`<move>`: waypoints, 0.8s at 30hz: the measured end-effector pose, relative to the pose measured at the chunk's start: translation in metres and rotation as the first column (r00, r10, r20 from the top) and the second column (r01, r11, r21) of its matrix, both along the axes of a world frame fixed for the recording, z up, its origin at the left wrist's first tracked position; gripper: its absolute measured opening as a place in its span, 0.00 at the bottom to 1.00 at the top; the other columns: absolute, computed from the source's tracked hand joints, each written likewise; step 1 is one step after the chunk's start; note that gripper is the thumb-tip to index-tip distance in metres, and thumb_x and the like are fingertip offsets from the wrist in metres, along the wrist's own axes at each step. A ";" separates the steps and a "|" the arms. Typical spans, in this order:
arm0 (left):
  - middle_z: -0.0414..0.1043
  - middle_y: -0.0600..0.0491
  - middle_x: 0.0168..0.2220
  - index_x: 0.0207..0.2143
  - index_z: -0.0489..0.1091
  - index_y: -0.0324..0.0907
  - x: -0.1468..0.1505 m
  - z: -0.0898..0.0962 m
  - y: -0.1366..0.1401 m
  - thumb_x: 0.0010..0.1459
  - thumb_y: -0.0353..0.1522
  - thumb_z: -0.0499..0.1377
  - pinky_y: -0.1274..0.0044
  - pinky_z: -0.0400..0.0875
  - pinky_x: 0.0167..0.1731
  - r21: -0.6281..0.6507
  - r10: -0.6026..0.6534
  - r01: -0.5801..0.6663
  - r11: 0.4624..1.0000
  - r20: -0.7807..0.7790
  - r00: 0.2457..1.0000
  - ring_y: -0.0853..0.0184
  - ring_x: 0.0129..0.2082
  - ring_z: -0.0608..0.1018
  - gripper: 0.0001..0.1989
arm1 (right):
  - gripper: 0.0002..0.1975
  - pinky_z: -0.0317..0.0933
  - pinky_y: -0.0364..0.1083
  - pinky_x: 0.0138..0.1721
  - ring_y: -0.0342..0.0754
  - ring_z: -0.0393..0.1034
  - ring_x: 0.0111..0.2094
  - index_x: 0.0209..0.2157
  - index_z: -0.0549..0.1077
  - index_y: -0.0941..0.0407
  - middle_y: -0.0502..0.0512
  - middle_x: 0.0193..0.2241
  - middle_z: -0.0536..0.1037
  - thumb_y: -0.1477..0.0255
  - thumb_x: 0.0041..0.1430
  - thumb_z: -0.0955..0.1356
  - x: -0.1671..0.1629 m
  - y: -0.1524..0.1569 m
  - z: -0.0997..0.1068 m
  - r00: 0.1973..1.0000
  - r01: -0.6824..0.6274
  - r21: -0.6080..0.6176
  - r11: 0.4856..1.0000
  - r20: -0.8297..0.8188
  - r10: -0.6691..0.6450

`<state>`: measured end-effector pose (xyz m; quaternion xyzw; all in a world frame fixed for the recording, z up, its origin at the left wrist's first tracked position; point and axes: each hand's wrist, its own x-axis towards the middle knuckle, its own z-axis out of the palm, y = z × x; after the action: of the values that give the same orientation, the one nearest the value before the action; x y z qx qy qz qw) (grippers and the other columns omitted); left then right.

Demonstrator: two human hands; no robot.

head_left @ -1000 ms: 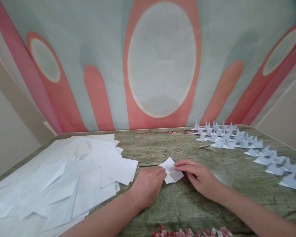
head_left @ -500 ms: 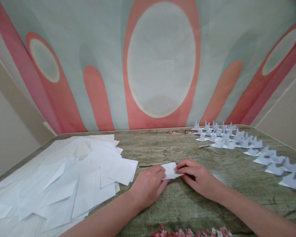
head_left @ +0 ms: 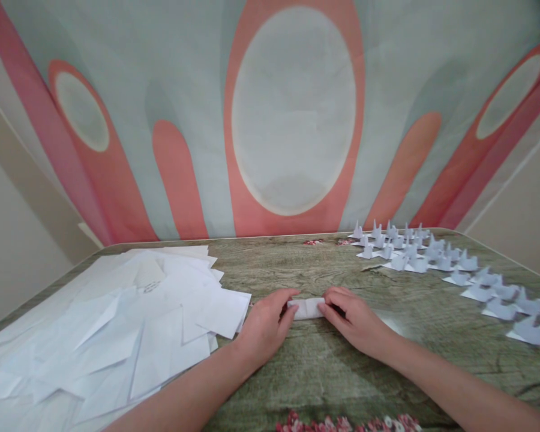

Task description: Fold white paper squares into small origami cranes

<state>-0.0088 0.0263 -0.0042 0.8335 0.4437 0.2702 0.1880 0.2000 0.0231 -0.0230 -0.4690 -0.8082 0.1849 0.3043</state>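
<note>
A small folded piece of white paper (head_left: 308,308) is held level between my two hands, just above or on the table; which one I cannot tell. It shows as a narrow strip with a crease across its middle. My left hand (head_left: 270,321) pinches the left end, thumb in front and fingers behind. At the right end, my right hand (head_left: 351,315) grips it the same way, closed between thumb and fingertips. The fingers cover both ends of the paper.
Loose white paper sheets (head_left: 112,336) lie in a wide, overlapping pile on the left of the wood-patterned table (head_left: 270,264). Several folded paper figures (head_left: 417,264) stand in rows on the right. A patterned backdrop (head_left: 292,108) rises behind the table's far edge.
The paper has gone from a tilted, wider shape to a level, narrower strip. Both hands have turned, and the thumbs now press on the near side of its ends.
</note>
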 end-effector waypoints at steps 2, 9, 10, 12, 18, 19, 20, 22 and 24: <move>0.71 0.51 0.41 0.46 0.64 0.43 0.000 -0.001 0.001 0.59 0.29 0.50 0.74 0.67 0.42 0.017 -0.022 0.022 1.000 -0.010 1.000 0.66 0.39 0.72 0.13 | 0.11 0.58 0.45 0.31 0.45 0.62 0.29 0.23 0.63 0.56 0.51 0.26 0.66 0.72 0.60 0.60 -0.002 0.001 -0.001 1.000 0.026 0.002 1.000 0.004 -0.026; 0.65 0.49 0.42 0.45 0.66 0.43 0.001 -0.004 0.000 0.58 0.27 0.50 0.74 0.66 0.44 0.080 -0.054 0.056 0.995 -0.030 0.998 0.67 0.42 0.70 0.13 | 0.07 0.58 0.44 0.30 0.43 0.62 0.28 0.25 0.63 0.56 0.50 0.28 0.65 0.74 0.57 0.62 -0.007 0.003 -0.002 0.994 0.105 -0.018 0.994 0.015 -0.105; 0.65 0.49 0.43 0.44 0.67 0.43 0.001 -0.005 0.001 0.58 0.27 0.50 0.75 0.66 0.44 0.090 -0.056 0.060 0.994 -0.038 0.998 0.67 0.42 0.70 0.13 | 0.06 0.58 0.44 0.30 0.43 0.63 0.28 0.25 0.64 0.56 0.50 0.28 0.64 0.74 0.57 0.62 -0.007 0.003 -0.003 0.994 0.111 -0.022 0.994 0.016 -0.111; 0.65 0.49 0.44 0.42 0.69 0.42 0.000 -0.006 0.001 0.58 0.27 0.51 0.74 0.66 0.45 0.125 -0.065 0.074 0.989 -0.075 0.995 0.66 0.43 0.69 0.12 | 0.04 0.59 0.44 0.30 0.43 0.63 0.28 0.27 0.64 0.56 0.51 0.29 0.64 0.74 0.56 0.63 -0.007 0.003 -0.004 0.992 0.129 -0.027 0.991 0.020 -0.128; 0.71 0.51 0.40 0.40 0.70 0.42 0.001 -0.004 -0.001 0.59 0.28 0.51 0.70 0.65 0.44 0.237 -0.140 0.214 0.948 -0.295 0.945 0.64 0.43 0.70 0.10 | 0.02 0.59 0.45 0.31 0.43 0.63 0.27 0.33 0.65 0.56 0.51 0.32 0.64 0.74 0.55 0.63 -0.007 0.003 -0.005 0.987 0.157 -0.020 0.987 0.033 -0.157; 0.71 0.51 0.40 0.41 0.69 0.42 0.002 -0.002 -0.003 0.59 0.29 0.50 0.70 0.65 0.44 0.235 -0.151 0.236 0.943 -0.331 0.932 0.64 0.42 0.71 0.11 | 0.03 0.59 0.45 0.31 0.43 0.63 0.27 0.33 0.65 0.56 0.52 0.32 0.64 0.74 0.55 0.63 -0.007 0.003 -0.005 0.987 0.156 -0.022 0.987 0.034 -0.156; 0.71 0.50 0.40 0.42 0.69 0.41 0.003 -0.001 -0.005 0.60 0.30 0.50 0.69 0.65 0.44 0.233 -0.155 0.250 0.940 -0.359 0.920 0.64 0.42 0.71 0.11 | 0.04 0.59 0.45 0.30 0.43 0.63 0.27 0.34 0.64 0.56 0.52 0.32 0.64 0.74 0.55 0.63 -0.007 0.003 -0.005 0.987 0.155 -0.025 0.988 0.035 -0.154; 0.70 0.49 0.43 0.44 0.67 0.41 0.005 0.002 -0.011 0.60 0.34 0.50 0.67 0.64 0.46 0.233 -0.145 0.258 0.938 -0.413 0.899 0.62 0.43 0.71 0.12 | 0.06 0.59 0.45 0.30 0.43 0.63 0.26 0.36 0.64 0.56 0.52 0.33 0.65 0.74 0.55 0.63 -0.007 0.002 -0.005 0.988 0.153 -0.028 0.988 0.037 -0.152; 0.69 0.47 0.46 0.46 0.66 0.40 0.007 0.005 -0.017 0.59 0.38 0.52 0.65 0.63 0.47 0.226 -0.129 0.254 0.940 -0.454 0.882 0.59 0.45 0.70 0.16 | 0.07 0.60 0.45 0.30 0.43 0.63 0.26 0.38 0.65 0.56 0.53 0.34 0.65 0.74 0.55 0.63 -0.006 0.002 -0.004 0.989 0.144 -0.031 0.989 0.030 -0.143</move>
<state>-0.0015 0.0098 0.0006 0.9306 0.3463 0.1181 -0.0084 0.1937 0.0250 -0.0274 -0.5333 -0.7736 0.1691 0.2977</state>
